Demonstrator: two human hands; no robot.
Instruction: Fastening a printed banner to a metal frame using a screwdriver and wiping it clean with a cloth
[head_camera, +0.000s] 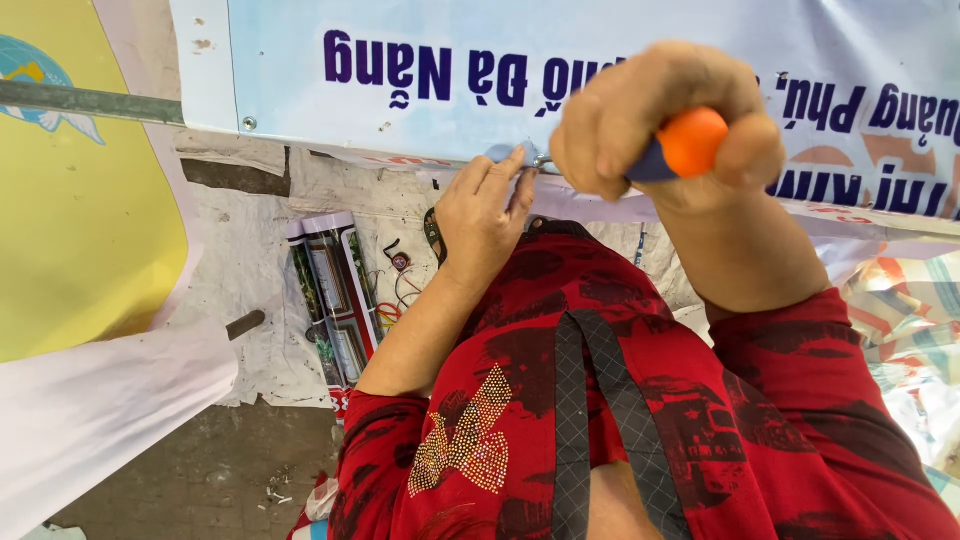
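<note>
White printed banner (300, 75) sheets cover perhaps a concrete floor (200, 470).

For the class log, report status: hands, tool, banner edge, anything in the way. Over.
Right hand fisted on orange-and-blue tool handle. Left hand fingertips pinching edge of white printed banner at metal fitting. Nothing blocking; tool tip hidden.

Sign workshop, printed banner (300, 70), rolled vinyl (90, 410), bare concrete floor (220, 470)
</note>
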